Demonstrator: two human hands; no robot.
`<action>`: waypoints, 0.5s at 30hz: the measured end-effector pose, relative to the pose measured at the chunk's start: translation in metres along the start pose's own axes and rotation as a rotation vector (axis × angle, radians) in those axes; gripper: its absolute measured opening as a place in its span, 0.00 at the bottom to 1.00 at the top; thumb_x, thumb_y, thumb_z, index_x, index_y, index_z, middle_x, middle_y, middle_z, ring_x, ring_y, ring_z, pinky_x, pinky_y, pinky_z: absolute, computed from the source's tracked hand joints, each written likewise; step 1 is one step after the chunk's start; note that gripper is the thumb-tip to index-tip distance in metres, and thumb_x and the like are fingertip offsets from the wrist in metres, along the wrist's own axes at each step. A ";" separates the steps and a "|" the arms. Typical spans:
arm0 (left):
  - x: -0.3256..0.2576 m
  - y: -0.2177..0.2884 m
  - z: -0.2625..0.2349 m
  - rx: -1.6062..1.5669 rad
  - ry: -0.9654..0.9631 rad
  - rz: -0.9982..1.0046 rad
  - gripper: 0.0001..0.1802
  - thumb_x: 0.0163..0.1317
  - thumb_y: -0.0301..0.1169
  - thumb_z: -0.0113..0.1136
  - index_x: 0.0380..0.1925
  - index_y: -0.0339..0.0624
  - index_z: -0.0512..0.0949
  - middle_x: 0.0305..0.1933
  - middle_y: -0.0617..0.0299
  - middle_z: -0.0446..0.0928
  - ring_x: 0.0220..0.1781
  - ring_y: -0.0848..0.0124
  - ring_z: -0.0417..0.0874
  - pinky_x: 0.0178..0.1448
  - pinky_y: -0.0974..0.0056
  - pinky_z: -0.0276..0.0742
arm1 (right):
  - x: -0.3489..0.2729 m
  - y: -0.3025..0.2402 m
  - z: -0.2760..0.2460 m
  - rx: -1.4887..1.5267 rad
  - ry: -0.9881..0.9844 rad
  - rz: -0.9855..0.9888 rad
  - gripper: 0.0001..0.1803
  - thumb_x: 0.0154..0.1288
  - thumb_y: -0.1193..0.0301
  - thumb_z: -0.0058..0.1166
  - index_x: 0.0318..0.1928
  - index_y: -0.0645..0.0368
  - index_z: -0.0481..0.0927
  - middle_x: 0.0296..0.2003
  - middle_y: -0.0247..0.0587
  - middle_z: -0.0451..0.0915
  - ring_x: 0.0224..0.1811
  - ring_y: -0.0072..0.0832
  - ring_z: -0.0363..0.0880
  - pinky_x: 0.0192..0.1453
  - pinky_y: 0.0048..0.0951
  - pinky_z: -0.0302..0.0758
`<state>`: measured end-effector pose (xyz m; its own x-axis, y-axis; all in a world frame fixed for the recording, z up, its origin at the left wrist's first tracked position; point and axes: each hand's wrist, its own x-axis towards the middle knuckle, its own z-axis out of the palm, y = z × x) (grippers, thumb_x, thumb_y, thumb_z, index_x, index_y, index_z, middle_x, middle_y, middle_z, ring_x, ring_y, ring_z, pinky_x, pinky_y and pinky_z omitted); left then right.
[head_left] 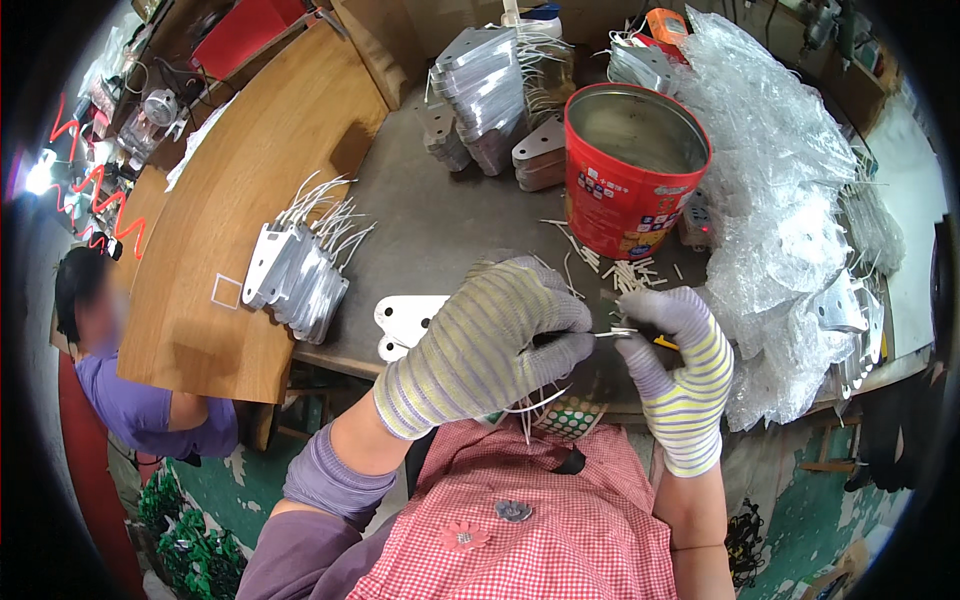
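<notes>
My left hand [490,340], in a grey and yellow striped knit glove, is closed on a thin white wire [603,334] between thumb and fingers. More white wires [535,402] hang below that hand. My right hand [688,375], gloved alike, pinches at the wire's end; a small pale piece shows there, too small to name surely. A white metal plate [405,318] with black holes lies beside my left hand, partly hidden by it. Several short white tubes [632,274] lie scattered beyond my hands, and a small yellow piece [665,343] sits by my right fingers.
A red tin bucket [630,185] stands behind the tubes. Stacked wired plates stand at the left [295,280] and at the back [482,95]. Clear bubble wrap [775,215] heaps up along the right. Beyond the curved wooden board [240,200], a person in purple [150,395] sits.
</notes>
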<state>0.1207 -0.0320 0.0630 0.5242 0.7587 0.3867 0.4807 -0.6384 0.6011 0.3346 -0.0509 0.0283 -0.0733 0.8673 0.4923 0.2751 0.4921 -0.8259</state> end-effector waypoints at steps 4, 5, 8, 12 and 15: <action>-0.001 0.001 -0.003 0.054 -0.014 0.013 0.12 0.54 0.34 0.70 0.34 0.38 0.83 0.32 0.53 0.80 0.37 0.53 0.80 0.43 0.54 0.75 | -0.001 0.003 0.003 -0.135 -0.046 -0.207 0.06 0.60 0.76 0.68 0.36 0.59 0.84 0.32 0.36 0.82 0.34 0.25 0.80 0.40 0.30 0.75; -0.001 0.002 -0.003 0.055 -0.015 0.013 0.12 0.54 0.34 0.70 0.34 0.38 0.83 0.32 0.53 0.80 0.37 0.53 0.80 0.43 0.54 0.75 | -0.004 0.002 0.004 0.154 -0.038 -0.036 0.05 0.61 0.75 0.67 0.36 0.60 0.83 0.32 0.36 0.82 0.34 0.24 0.79 0.40 0.29 0.75; 0.002 0.005 -0.005 0.028 -0.011 0.012 0.11 0.54 0.33 0.70 0.33 0.39 0.84 0.31 0.53 0.81 0.36 0.53 0.80 0.43 0.54 0.74 | -0.008 0.010 0.006 0.899 0.049 0.203 0.09 0.66 0.74 0.64 0.42 0.60 0.77 0.36 0.37 0.81 0.36 0.20 0.77 0.45 0.24 0.75; 0.003 0.007 -0.004 0.003 -0.049 -0.025 0.09 0.55 0.33 0.70 0.31 0.39 0.85 0.30 0.55 0.81 0.36 0.54 0.80 0.43 0.54 0.74 | -0.010 0.012 0.007 0.706 0.109 0.256 0.16 0.64 0.77 0.66 0.50 0.61 0.77 0.40 0.35 0.81 0.42 0.21 0.79 0.51 0.24 0.76; 0.002 0.005 -0.003 0.002 -0.051 -0.027 0.09 0.55 0.34 0.69 0.31 0.40 0.85 0.30 0.55 0.81 0.36 0.54 0.80 0.44 0.54 0.74 | -0.012 0.007 0.009 0.722 0.080 0.274 0.20 0.62 0.79 0.66 0.54 0.61 0.76 0.42 0.34 0.81 0.45 0.21 0.79 0.54 0.24 0.76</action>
<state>0.1219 -0.0335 0.0686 0.5462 0.7681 0.3342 0.4965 -0.6182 0.6094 0.3291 -0.0566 0.0143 -0.0161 0.9706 0.2401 -0.4218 0.2111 -0.8818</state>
